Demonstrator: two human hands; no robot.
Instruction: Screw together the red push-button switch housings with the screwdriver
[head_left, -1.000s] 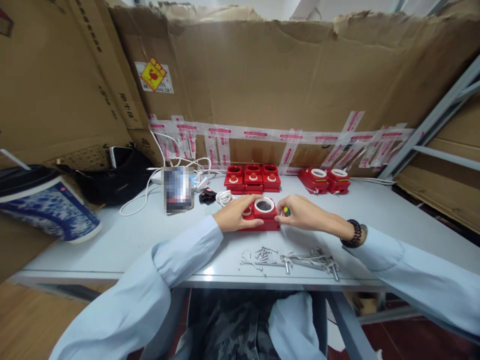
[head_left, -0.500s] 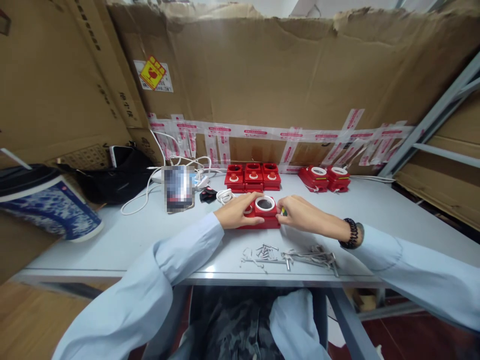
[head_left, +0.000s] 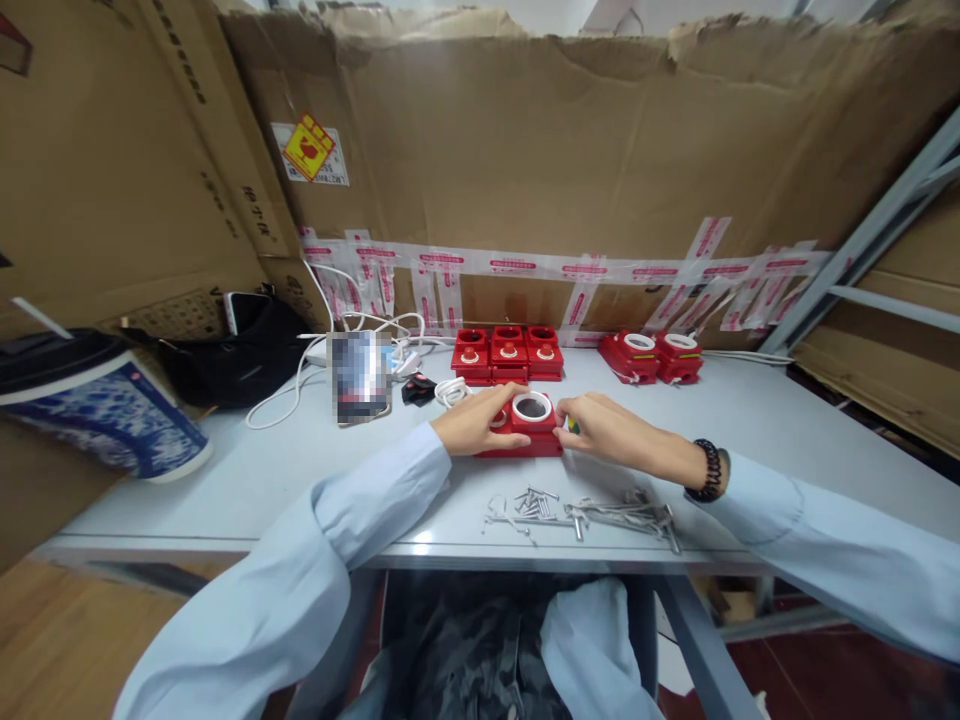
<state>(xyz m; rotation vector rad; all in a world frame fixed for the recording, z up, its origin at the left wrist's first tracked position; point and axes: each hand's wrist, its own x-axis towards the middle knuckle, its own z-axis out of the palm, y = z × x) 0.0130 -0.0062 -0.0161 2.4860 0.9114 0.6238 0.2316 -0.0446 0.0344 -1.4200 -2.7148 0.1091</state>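
On the table in front of me sits a red box [head_left: 536,440] with a white ring around a dark round opening on top. My left hand [head_left: 480,420] is closed over the box's left part, thumb along the near side, fingers over the far side. At the box's right end my right hand [head_left: 600,428] has its fingers pinched together. A small yellow-green bit shows by those fingertips; what it belongs to is hidden. Loose screws [head_left: 536,502] lie nearer me, beside a heap of metal rods and white strings [head_left: 622,513].
Behind stand several similar red boxes [head_left: 508,355], with two white-ringed ones [head_left: 651,358] farther right. To the left are a phone [head_left: 360,380], white cables [head_left: 289,400], a black bag [head_left: 225,350] and a blue-white cup [head_left: 112,405]. A taped cardboard wall [head_left: 510,150] rises behind the table.
The view has shifted very slightly. Both hands keep their places on the red box, with hardly any visible movement at the right fingertips.
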